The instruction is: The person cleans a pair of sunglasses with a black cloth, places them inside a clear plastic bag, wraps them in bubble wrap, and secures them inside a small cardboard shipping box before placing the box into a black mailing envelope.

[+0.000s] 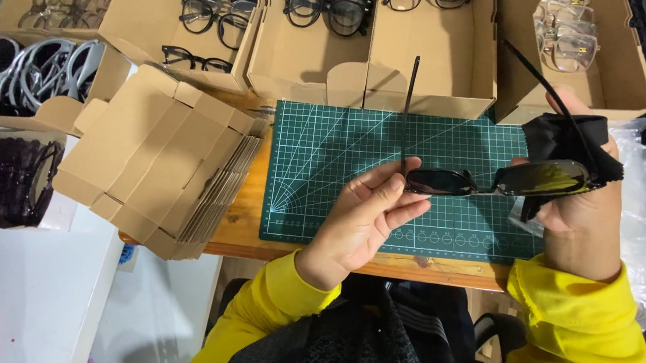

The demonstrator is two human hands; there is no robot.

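Nearest the camera: yellow sleeves at bottom centre and lower right, dark clothing between them. Left hand, centre of frame, fingers pinched shut on the left end of a pair of dark sunglasses w/ temples open, pointing away toward the top of frame. Right hand, right of frame, is closed around the other lens through a black cleaning cloth (cloth wraps that end, so fingertips mostly hidden). Sunglasses are held in the air above a green cutting mat, which lies on a wooden desk. Left of the mat: stack of flat folded cardboard boxes, approx. centre-left. Clear plastic bags at right edge. Farthest, across top of frame: open cardboard boxes holding more glasses, black frames in the middle ones, clear frames upper right, pale/silvery ones upper left.
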